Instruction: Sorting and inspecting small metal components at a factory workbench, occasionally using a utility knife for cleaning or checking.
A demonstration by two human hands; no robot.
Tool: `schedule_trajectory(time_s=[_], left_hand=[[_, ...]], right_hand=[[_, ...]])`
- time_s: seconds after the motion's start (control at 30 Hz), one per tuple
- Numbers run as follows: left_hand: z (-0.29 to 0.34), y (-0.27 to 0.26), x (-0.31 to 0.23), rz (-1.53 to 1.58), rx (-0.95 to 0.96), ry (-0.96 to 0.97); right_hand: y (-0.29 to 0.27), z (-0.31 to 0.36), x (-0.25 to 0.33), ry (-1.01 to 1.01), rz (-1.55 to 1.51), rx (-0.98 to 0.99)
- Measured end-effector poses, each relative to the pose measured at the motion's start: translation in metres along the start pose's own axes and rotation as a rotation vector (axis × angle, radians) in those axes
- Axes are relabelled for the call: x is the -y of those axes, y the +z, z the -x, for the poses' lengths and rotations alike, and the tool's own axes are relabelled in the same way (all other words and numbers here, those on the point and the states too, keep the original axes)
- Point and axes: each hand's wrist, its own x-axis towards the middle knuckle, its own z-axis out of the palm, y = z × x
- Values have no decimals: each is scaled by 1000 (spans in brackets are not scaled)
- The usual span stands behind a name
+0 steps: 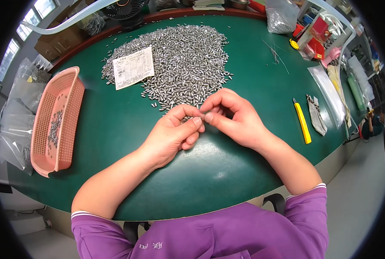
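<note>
At the near edge of a big pile of small silvery metal cylinders [188, 56], my two hands meet with their fingertips together. My left hand [171, 134] is closed in a pinch, thumb against the forefinger, the other fingers curled under. My right hand [237, 118] pinches from the other side, its thumb and forefinger at the left fingertips. Whatever lies between the fingertips is too small and hidden to name. A printed paper slip [133, 69] rests on the left part of the pile.
A pink plastic basket [74, 116] with some cylinders inside stands left, beside clear bags [15, 129]. To the right lie a yellow utility knife [302, 123], a crumpled greyish cloth-like piece [316, 116] and thin wires [275, 54]. The green tabletop [253, 64] has a raised reddish back edge.
</note>
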Motion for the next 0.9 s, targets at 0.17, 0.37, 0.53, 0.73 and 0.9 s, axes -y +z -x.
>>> schedule_trajectory(time_s=[0.17,0.37,0.53,0.73,0.9], left_hand=[[-1,-1,0,-7,23,11],[-1,-2,-1,1,39,3],[0,2,-2,20,24,12],[-1,-1,-1,-43,2,-19],[1,1,-2,-51,-24,-43]], right_hand=[[-11,-5,-12,-22,221,-156],[-12,-8,-19,22,353,-220],[-9,-5,-18,-52,643,-180],[-9,-6,-20,-75,557,-129],[-4,-6,-3,-195,315,-59]])
